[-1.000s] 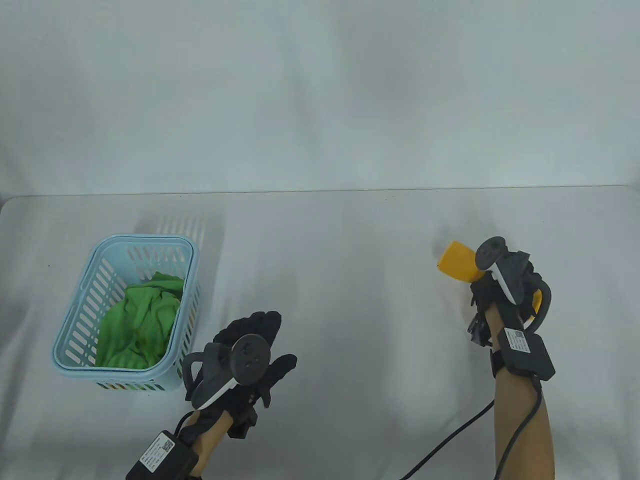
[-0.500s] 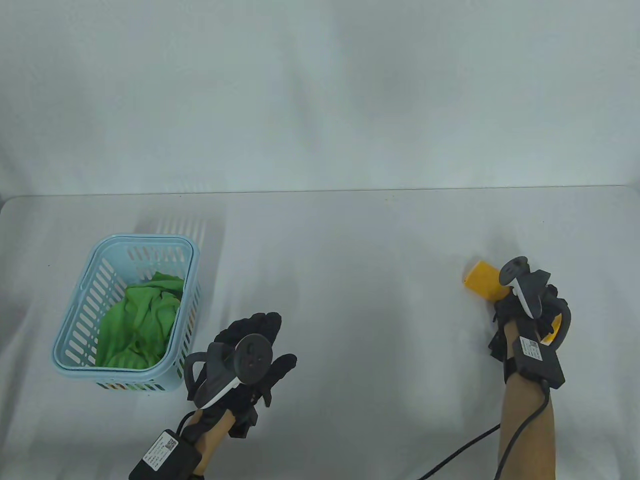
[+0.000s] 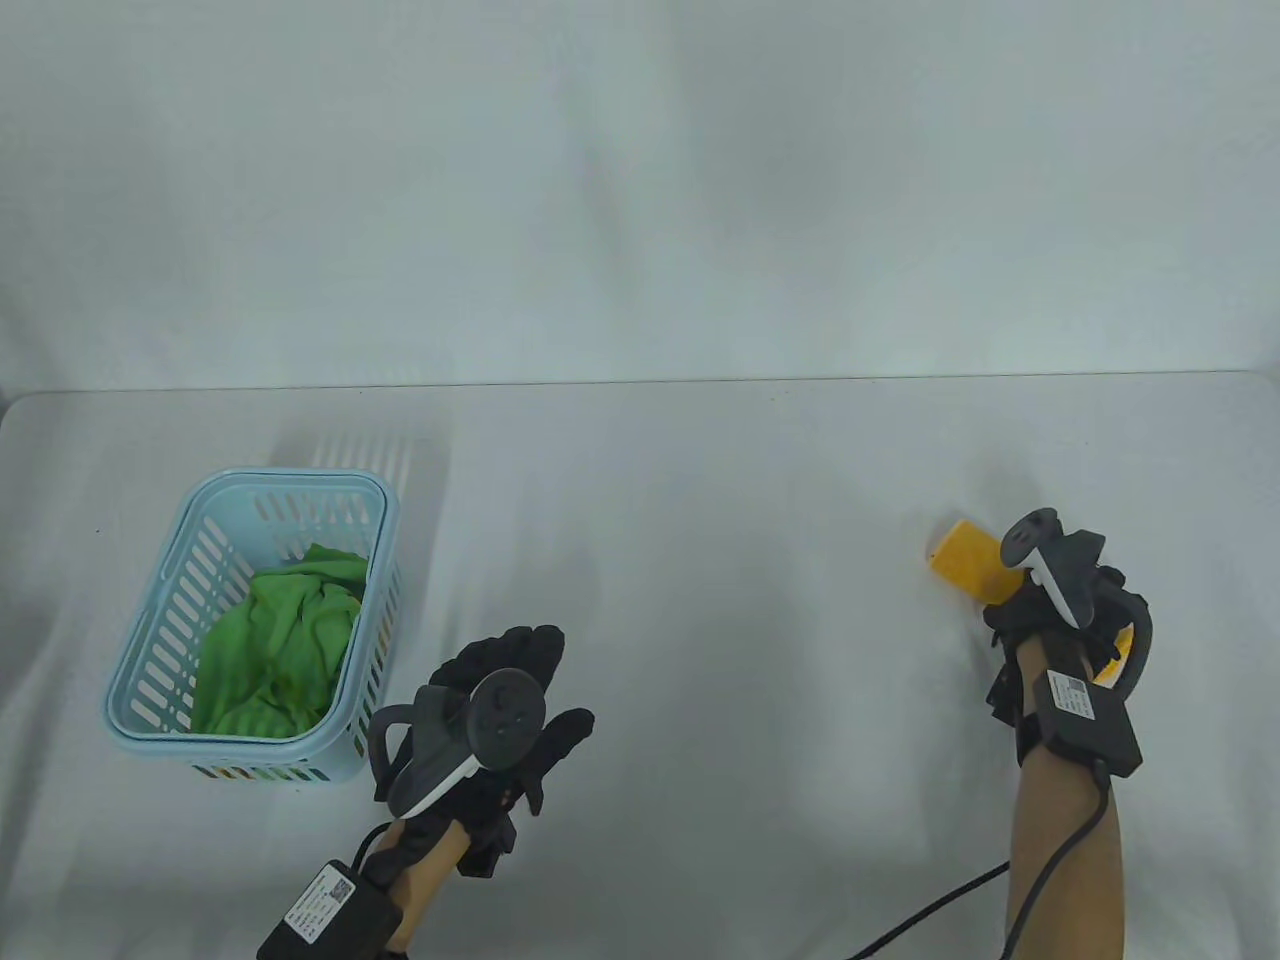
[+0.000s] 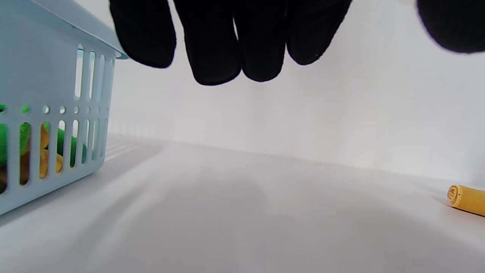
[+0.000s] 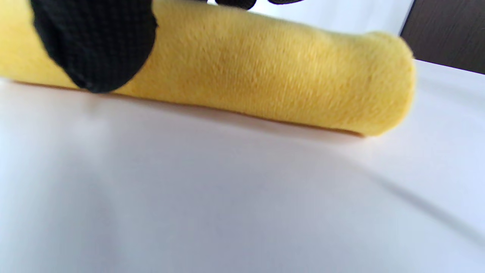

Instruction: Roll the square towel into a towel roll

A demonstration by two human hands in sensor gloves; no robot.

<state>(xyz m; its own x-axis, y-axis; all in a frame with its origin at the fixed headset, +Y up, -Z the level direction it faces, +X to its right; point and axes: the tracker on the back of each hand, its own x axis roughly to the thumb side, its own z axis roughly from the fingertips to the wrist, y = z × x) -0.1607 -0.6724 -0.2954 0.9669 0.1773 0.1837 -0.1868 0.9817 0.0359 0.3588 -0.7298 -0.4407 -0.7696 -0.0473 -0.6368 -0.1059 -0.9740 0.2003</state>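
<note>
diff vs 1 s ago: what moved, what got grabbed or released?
The right hand, gripping the yellow towel roll, carried it right and toward the table's near edge; the roll now lies on the table. Nothing taken or released. Left hand, basket and green cloth unchanged.

Gloved fingers (image 4: 219, 41) — basket (image 4: 49, 87), yellow roll (image 4: 468, 199)
</note>
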